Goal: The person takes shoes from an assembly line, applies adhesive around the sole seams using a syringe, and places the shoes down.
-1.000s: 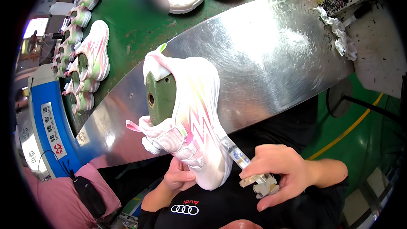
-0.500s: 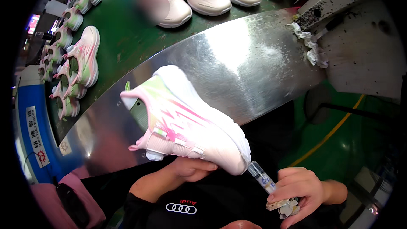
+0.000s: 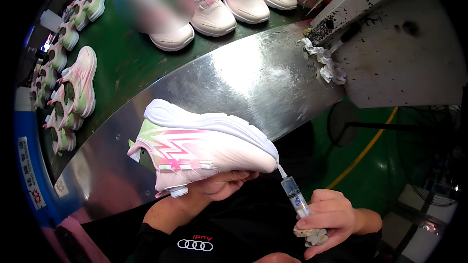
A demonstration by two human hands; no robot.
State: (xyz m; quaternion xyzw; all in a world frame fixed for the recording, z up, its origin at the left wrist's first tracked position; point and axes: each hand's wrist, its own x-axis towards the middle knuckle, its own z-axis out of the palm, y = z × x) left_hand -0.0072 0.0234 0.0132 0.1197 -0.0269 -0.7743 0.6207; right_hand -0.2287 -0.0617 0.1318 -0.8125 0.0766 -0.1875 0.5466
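A pink, cream and green sneaker lies on its side in the air, its white sole turned upward and its toe to the right. My left hand supports it from underneath, gripping the upper near the toe; some fingers are hidden behind the shoe. In my right hand is a clear syringe, closed in the fingers. The syringe's white tip meets the sole's edge at the toe. Whitish, crusted lumps sit at its plunger end, by my fingers.
Beyond the shoe runs a shiny metal ledge along a green conveyor belt. Matching sneakers stand on the belt, with more at left. Crumpled white paper and a dark-handled brush-like tool lie by a stained grey panel.
My left hand has rolled the shoe so its sole faces up more and it lies flatter. The syringe has turned steeper, its tip now showing at the toe. The belt shoes appear shifted left.
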